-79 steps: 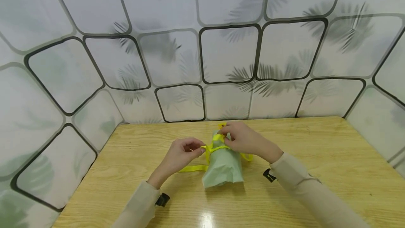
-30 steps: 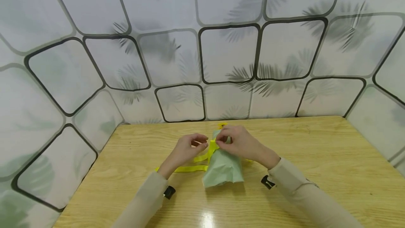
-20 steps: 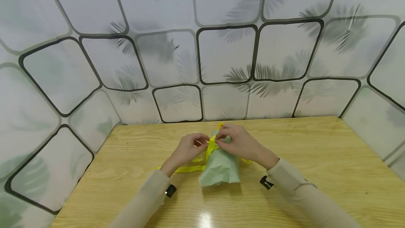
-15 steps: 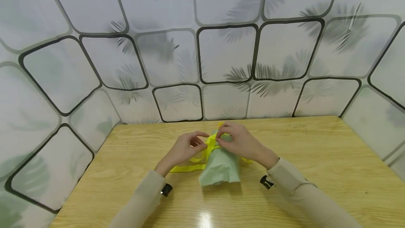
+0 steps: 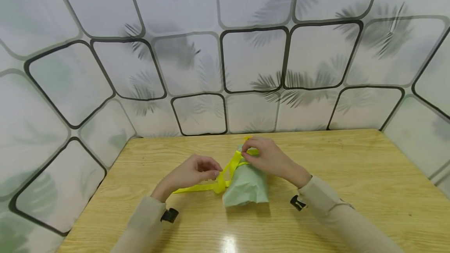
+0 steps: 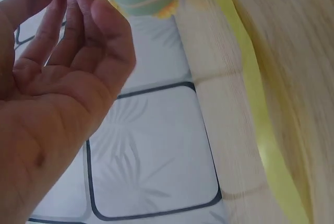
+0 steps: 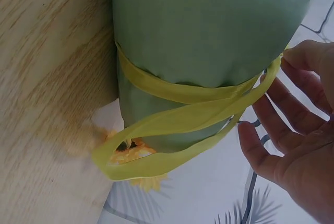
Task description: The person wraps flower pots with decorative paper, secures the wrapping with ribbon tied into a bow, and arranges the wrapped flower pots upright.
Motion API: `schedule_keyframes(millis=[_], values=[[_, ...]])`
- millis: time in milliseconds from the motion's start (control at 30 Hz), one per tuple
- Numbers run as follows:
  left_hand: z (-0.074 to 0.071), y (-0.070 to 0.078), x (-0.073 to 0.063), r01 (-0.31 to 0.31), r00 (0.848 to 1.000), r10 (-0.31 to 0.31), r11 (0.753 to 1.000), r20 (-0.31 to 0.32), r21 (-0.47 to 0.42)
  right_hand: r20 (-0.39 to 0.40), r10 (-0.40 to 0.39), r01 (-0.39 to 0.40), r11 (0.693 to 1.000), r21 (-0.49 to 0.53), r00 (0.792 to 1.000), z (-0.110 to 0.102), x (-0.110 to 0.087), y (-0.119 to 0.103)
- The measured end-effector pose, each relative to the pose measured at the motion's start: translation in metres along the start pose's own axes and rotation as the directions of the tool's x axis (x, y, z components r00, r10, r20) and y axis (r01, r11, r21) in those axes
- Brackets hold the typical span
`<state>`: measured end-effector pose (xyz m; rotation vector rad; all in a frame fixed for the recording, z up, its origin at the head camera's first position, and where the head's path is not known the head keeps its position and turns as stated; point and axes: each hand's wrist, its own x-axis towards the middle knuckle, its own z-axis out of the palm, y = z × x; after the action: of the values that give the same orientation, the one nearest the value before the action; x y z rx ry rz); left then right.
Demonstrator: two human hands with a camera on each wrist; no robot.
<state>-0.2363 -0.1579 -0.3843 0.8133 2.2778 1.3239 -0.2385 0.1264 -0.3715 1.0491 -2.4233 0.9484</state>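
Observation:
A bouquet wrapped in pale green paper (image 5: pixel 246 186) lies on the table, its wide paper end towards me. Orange-yellow flowers (image 7: pixel 136 154) peek out at its far end. Yellow ribbon (image 7: pixel 177 93) runs round the wrap, and a loop of it hangs over the flowers. My right hand (image 5: pixel 268 159) pinches the ribbon on top of the bouquet between thumb and forefinger. To the left, my left hand (image 5: pixel 191 175) pinches a stretch of the same ribbon (image 5: pixel 232 165) between its fingertips, drawn out slantwise from the right hand.
One loose ribbon tail (image 6: pixel 255 88) trails leftward over the wooden table (image 5: pixel 337 175). Behind it stands a patterned backdrop (image 5: pixel 253 57) with dark outlined squares and leaf prints. Black clips (image 5: pixel 170 215) hang at both cuffs.
My left hand has moved away from the bouquet, left and nearer me, drawing the ribbon out. The right hand has stayed at the top of the bouquet through the last second.

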Motion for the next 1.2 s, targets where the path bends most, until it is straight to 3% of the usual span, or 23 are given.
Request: schedule_keyframes(millis=[100,200,267,433,467,533,700,1067,1133,1200], values=[[0.006,0.006,0.002,0.053,0.998,-0.056,0.995,-0.034,-0.083,0.007,0.012,-0.012,1.0,0.007,1.0,0.001,0.0,-0.001],[0.014,0.013,0.006,0.103,0.989,-0.125,0.968,-0.083,-0.229,0.012,0.027,-0.027,1.0,0.015,1.0,0.002,0.001,-0.002],[0.02,0.019,0.009,0.134,0.979,-0.182,0.918,-0.096,-0.374,0.015,0.042,-0.042,0.999,0.019,0.999,0.002,0.001,-0.004],[0.033,0.03,0.014,0.131,0.97,-0.236,0.722,-0.064,-0.68,0.018,0.086,-0.086,0.996,0.034,0.996,0.0,0.001,-0.007],[0.036,0.032,0.014,0.125,0.971,-0.233,0.697,-0.058,-0.706,0.017,0.091,-0.092,0.995,0.037,0.996,0.0,0.001,-0.008],[0.041,0.033,0.016,0.117,0.972,-0.229,0.677,-0.057,-0.726,0.013,0.101,-0.102,0.994,0.04,0.995,0.0,0.001,-0.009],[0.049,0.032,0.019,0.11,0.968,-0.237,0.684,-0.077,-0.721,0.02,0.112,-0.113,0.992,0.054,0.993,0.0,-0.001,-0.009],[0.049,0.03,0.017,0.127,0.977,-0.211,0.686,-0.029,-0.717,0.09,0.135,-0.137,0.99,0.018,0.987,-0.001,0.0,-0.011],[0.048,0.03,0.016,0.131,0.974,-0.222,0.728,-0.051,-0.673,0.09,0.128,-0.129,0.992,0.005,0.988,0.0,0.0,-0.011],[0.046,0.031,0.015,0.129,0.964,-0.239,0.8,-0.115,-0.586,0.089,0.119,-0.12,0.993,0.001,0.989,0.0,0.0,-0.011]])
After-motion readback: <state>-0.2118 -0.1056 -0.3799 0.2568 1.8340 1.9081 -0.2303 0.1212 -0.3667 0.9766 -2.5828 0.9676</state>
